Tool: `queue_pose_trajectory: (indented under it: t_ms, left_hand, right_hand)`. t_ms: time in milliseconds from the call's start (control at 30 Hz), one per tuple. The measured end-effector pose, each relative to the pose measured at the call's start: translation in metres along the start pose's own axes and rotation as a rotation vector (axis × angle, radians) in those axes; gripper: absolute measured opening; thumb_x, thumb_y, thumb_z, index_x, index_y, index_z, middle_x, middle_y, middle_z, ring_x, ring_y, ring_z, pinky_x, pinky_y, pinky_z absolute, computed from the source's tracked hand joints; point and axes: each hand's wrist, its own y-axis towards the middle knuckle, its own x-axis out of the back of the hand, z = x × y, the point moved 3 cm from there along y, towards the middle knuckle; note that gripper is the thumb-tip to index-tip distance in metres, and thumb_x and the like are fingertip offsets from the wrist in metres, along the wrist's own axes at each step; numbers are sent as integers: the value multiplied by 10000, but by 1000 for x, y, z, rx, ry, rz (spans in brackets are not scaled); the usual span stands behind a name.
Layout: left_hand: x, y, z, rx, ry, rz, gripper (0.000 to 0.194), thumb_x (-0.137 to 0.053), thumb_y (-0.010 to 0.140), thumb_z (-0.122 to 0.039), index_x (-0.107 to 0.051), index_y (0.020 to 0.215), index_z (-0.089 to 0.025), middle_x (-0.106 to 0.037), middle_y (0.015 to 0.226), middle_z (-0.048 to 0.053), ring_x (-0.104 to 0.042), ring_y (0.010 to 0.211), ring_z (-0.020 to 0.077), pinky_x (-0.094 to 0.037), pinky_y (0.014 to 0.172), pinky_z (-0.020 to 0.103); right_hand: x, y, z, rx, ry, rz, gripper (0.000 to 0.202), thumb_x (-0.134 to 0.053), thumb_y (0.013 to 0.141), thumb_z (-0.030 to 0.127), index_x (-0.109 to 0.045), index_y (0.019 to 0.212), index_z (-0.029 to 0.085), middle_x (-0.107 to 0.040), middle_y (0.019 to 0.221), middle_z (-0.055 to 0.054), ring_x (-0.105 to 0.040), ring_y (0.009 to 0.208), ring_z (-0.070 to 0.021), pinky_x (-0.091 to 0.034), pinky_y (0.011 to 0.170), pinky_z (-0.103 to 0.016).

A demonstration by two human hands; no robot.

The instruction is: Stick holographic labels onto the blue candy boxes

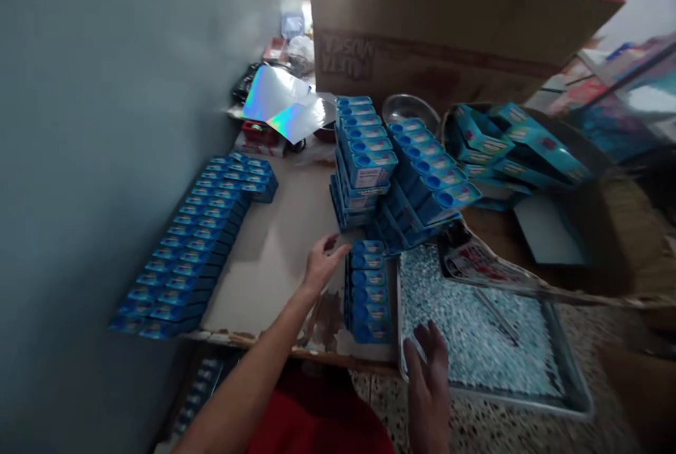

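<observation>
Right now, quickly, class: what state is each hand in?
Left hand: open, nothing visibly held, beside the row of blue boxes.
Right hand: open, fingers loosely curled, nothing visibly held, near the metal tray.

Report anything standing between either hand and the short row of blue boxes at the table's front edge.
Nothing visible stands between the left hand and the row of blue boxes; that hand is beside its far end. From the right hand, only the left rim of the metal tray lies between, seemingly low.
</observation>
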Motion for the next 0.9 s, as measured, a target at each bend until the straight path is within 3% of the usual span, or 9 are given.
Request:
queue_pose_trajectory:
  t_ms: [100, 233, 400, 467, 567, 667, 733, 833, 900]
  left_hand:
    - [45, -20, 54, 143, -37, -195, 390, -796, 773, -364, -751, 1120, -192, -758, 1132, 144, -703, 1089, 286, -531, 980, 408]
    - [109, -24, 108, 158, 67, -246, 301, -771, 734, -282, -762, 1023, -197, -760, 1085, 132, -694, 1079, 318, -505, 1033, 470]
    - [167, 19, 139, -93, 438, -211, 310, -618, 869, -292, -733, 1150, -233, -723, 1202, 126, -642, 1180, 332, -462, 1095, 492]
    - [179, 44, 151, -158, 469, -205, 320, -582, 903, -308, -717, 1180, -222, -703, 1256, 144, -620, 1228, 338, -446, 1120, 498]
    - [180, 78, 170, -209, 428, -202, 364, -584, 906, -358, -700, 1221, -217, -660, 1352, 165, -548, 1354, 346, -395, 1184, 497]
    - [172, 100, 184, -198, 416, -200, 446, -617, 877, -412, -686, 1277, -227, -619, 1432, 177, -460, 1452, 370, -319, 1232, 528]
    - [166, 104, 188, -216, 432, -191, 478, -614, 878, -437, -680, 1307, -237, -558, 1519, 178, -390, 1511, 373, -239, 1265, 540]
    - [169, 100, 187, -247, 433, -176, 482, -581, 890, -457, -685, 1305, -233, -511, 1567, 189, -348, 1537, 383, -200, 1268, 557]
    - [177, 99, 185, -227, 369, -176, 481, -586, 871, -477, -697, 1269, -231, -539, 1537, 190, -342, 1536, 394, -211, 1253, 574]
  right_hand:
    - [-40, -11, 15, 147, -65, 185, 650, -704, 866, 491, -517, 1481, 395, -555, 1524, -67, -567, 1373, -335, -478, 1141, -544]
    - [-148, -19, 13, 233, -158, 519, 384, -724, 840, 398, -722, 1222, 353, -686, 1301, -89, -649, 1226, -336, -529, 1069, -509]
    - [-273, 23, 0, 46, -63, 454, 472, -714, 798, 522, -720, 1175, 236, -733, 1155, -124, -708, 1088, -321, -577, 940, -450]
    - [-312, 53, 13, 60, -58, 417, 511, -711, 798, 546, -705, 1177, 205, -744, 1130, -125, -710, 1083, -305, -552, 982, -436]
    - [-360, 102, 50, 174, -137, 399, 497, -682, 829, 503, -678, 1212, 186, -729, 1170, -125, -689, 1107, -270, -524, 1015, -398]
    - [-392, 140, 89, 233, -296, 349, 419, -662, 855, 407, -674, 1208, 182, -693, 1236, -132, -653, 1148, -252, -501, 1040, -373]
    - [-399, 145, 107, 221, -398, 317, 392, -682, 847, 346, -684, 1196, 168, -680, 1241, -142, -645, 1153, -254, -493, 1048, -374]
    - [-385, 112, 130, 205, -403, 393, 381, -697, 855, 306, -698, 1218, 190, -699, 1213, -116, -662, 1121, -239, -513, 1018, -362]
    - [-360, 69, 152, 266, -330, 591, 364, -692, 890, 367, -713, 1239, 268, -723, 1203, -57, -679, 1089, -210, -537, 973, -334]
